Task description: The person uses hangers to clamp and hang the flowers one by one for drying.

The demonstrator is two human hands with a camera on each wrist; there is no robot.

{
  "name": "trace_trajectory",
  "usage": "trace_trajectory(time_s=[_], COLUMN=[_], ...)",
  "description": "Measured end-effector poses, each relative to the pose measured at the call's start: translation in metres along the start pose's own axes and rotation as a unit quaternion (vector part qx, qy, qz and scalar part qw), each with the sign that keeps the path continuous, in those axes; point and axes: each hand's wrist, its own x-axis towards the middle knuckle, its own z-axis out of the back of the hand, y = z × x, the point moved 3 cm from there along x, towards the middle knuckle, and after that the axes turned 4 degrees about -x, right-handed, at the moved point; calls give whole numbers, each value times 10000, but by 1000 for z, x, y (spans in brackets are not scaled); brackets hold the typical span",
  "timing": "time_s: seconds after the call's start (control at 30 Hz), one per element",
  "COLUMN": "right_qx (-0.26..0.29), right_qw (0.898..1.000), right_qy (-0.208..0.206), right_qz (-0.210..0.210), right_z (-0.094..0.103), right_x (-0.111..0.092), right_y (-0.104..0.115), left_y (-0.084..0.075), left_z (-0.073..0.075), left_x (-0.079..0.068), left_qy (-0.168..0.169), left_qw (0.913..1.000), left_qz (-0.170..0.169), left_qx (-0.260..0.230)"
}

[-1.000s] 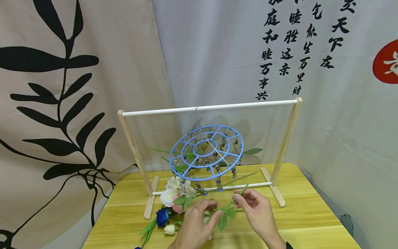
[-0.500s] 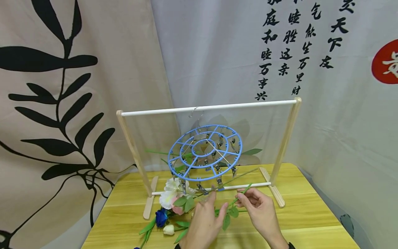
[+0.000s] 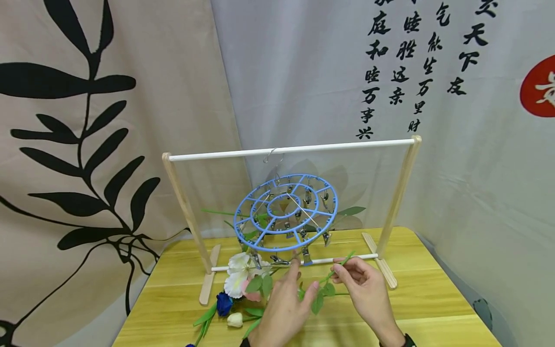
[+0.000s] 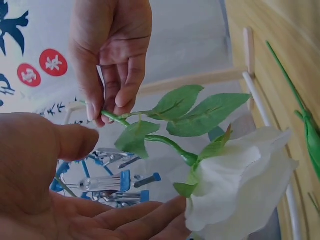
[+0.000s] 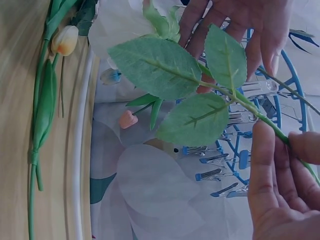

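Note:
My right hand (image 3: 366, 291) pinches the green stem (image 3: 338, 271) of a white rose between thumb and fingers, its cut end pointing up and away. In the left wrist view the white rose (image 4: 240, 185) shows large, with green leaves (image 4: 182, 112) along its stem. My left hand (image 3: 286, 301) is held with fingers extended beside the bloom, index finger reaching up to a metal clip (image 3: 279, 261) on a round blue clip hanger (image 3: 286, 212). In the left wrist view a finger lies against the rose's underside, and the thumb stands apart from the stem.
The hanger hooks over the white rail (image 3: 347, 146) of a wooden-legged rack. Under it, a white flower (image 3: 237, 282), a blue rose (image 3: 224, 304) and a white tulip (image 3: 235, 319) crowd the yellow table (image 3: 425, 308). Printed curtains (image 3: 303, 72) hang behind.
My left hand has straightened its fingers and moved up to the hanger's lower clips. A clip there has tilted and the thin stem reaching right from it has swung out of sight. The right hand keeps its pinch.

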Motion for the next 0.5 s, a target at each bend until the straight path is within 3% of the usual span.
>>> trace_trajectory(time_s=[0.17,0.37,0.5], right_qx=[-94,-138,-101], right_qw=[9999,9993,9992], right_qy=[-7,-21,-29], right_qz=[136,350,377], right_z=[-2,-8,-12], right_x=[4,7,7], right_y=[5,10,13], left_y=[6,15,22], left_z=[3,8,9], left_x=[2,8,10], left_qy=[-55,-853,-1160], left_qw=[9987,9921,9830], left_qz=[170,-26,123], left_qx=[-468,-915,-1421])
